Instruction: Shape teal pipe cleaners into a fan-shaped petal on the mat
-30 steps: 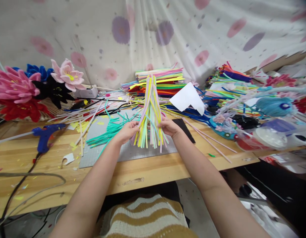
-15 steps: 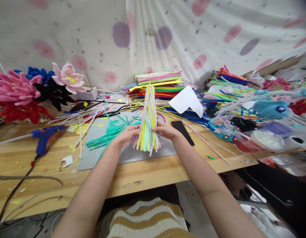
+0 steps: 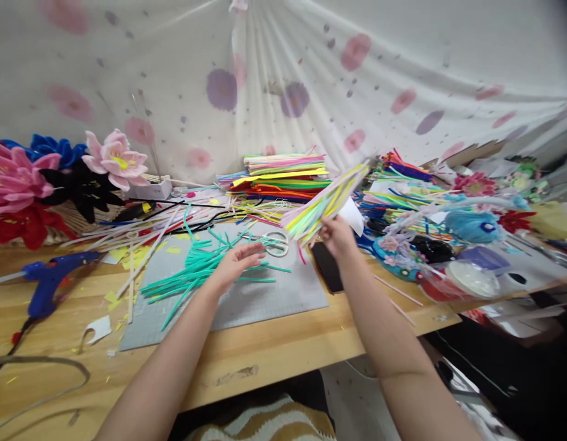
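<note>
My right hand (image 3: 338, 237) grips a bundle of pastel pipe cleaners (image 3: 327, 199) in pink, yellow and mint, tilted up to the right. The bundle is raised in front of a white paper piece (image 3: 352, 215), which it partly hides. My left hand (image 3: 239, 263) holds nothing, its fingers stretched out above the grey cutting mat (image 3: 283, 306). Just left of and beneath that hand lie loose green pipe cleaners (image 3: 182, 278). Scissors with pale handles (image 3: 277, 244) rest on the mat beyond the left fingertips.
A dark phone (image 3: 327, 269) lies by the mat's right edge. At the left is a blue glue gun (image 3: 57, 282) with its cord. Stacked pipe cleaners (image 3: 283, 177) stand at the back, fuzzy flowers (image 3: 115, 160) at the left, and a blue hair ornament (image 3: 471, 223) at the right.
The pastel bundle went from upright between both hands to tilted in my right hand, farther right. My left hand let go and opened. The scissors came into view.
</note>
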Action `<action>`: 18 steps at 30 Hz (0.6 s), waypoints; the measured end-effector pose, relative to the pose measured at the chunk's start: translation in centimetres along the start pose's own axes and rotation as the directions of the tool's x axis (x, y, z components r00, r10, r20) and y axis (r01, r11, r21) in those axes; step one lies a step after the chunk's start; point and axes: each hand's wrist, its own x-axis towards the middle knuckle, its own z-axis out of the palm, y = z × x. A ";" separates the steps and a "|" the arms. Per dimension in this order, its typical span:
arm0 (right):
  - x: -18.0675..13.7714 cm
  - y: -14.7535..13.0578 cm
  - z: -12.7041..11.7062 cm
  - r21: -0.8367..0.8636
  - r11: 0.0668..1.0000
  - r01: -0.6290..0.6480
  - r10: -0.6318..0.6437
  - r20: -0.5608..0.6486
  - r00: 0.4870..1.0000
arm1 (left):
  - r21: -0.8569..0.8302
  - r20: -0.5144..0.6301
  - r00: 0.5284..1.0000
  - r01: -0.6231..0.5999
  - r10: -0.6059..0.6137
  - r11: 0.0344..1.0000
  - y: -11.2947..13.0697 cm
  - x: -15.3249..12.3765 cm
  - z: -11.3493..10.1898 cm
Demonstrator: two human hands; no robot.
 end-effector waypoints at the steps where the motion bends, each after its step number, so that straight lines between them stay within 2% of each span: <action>1: 2.1 -2.0 -1.0 0.011 0.998 0.054 -0.051 -0.175 0.983 | 0.018 0.006 1.000 0.001 -0.001 1.000 0.1 -0.2 -0.1; 4: 8.1 -7.3 -3.8 0.024 0.989 0.144 -0.124 -0.390 0.913 | 0.064 0.006 1.000 0.004 -0.004 0.998 0.4 -0.5 -0.1; 6: 10.6 -8.9 -5.0 0.027 0.989 0.146 -0.115 -0.479 0.870 | 0.089 0.004 1.000 0.006 -0.007 0.996 0.4 -0.6 0.0; 7: 11.2 -8.8 -5.1 0.031 0.989 0.141 -0.103 -0.535 0.839 | 0.100 0.005 1.000 0.009 -0.009 0.995 0.4 -0.6 0.0; 10: 10.5 -5.6 -4.3 -0.004 0.988 0.153 -0.134 -0.497 0.857 | 0.124 0.016 1.000 0.007 -0.009 0.992 -0.1 -0.5 0.1; 14: 7.0 0.1 -2.0 -0.064 0.988 0.139 -0.153 -0.393 0.907 | 0.190 -0.001 0.999 -0.044 0.045 0.981 -1.0 -0.8 0.2; 16: 5.1 2.0 -1.1 -0.091 0.985 0.145 -0.168 -0.355 0.920 | 0.272 -0.065 0.992 -0.091 0.112 0.958 -1.3 -1.5 0.1; 18: 3.3 3.5 -0.4 -0.148 0.970 0.193 -0.231 -0.312 0.922 | 0.383 -0.171 0.957 -0.154 0.233 0.911 -1.6 -2.6 -0.3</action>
